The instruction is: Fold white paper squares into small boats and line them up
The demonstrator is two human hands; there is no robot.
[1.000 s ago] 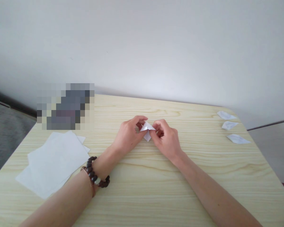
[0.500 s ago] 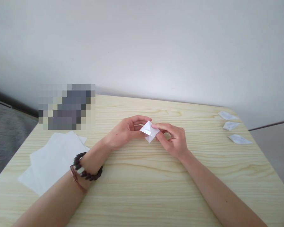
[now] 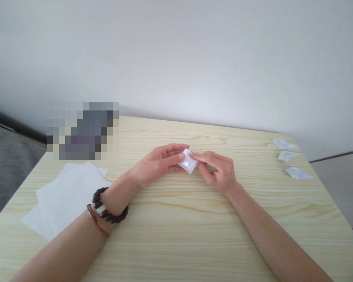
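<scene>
A small folded white paper, roughly diamond-shaped, is held between both hands above the middle of the table. My left hand grips its left side, thumb pressed on top and the other fingers behind it. At its right corner, my right hand pinches the paper, with the index finger lying on the upper face and the thumb below. The underside of the paper is hidden. Dark beads and a brown cord circle my left wrist.
Loose white sheets lie overlapped on the left of the wooden table. Behind them is a pixelated dark object. Three folded paper pieces line the right edge, the nearest folded piece pointing rightward. A pale wall stands behind the table.
My left thumb has come onto the top of the paper. The lower flap now lies flatter, and the paper has turned and shifted slightly right. My right hand has moved slightly right.
</scene>
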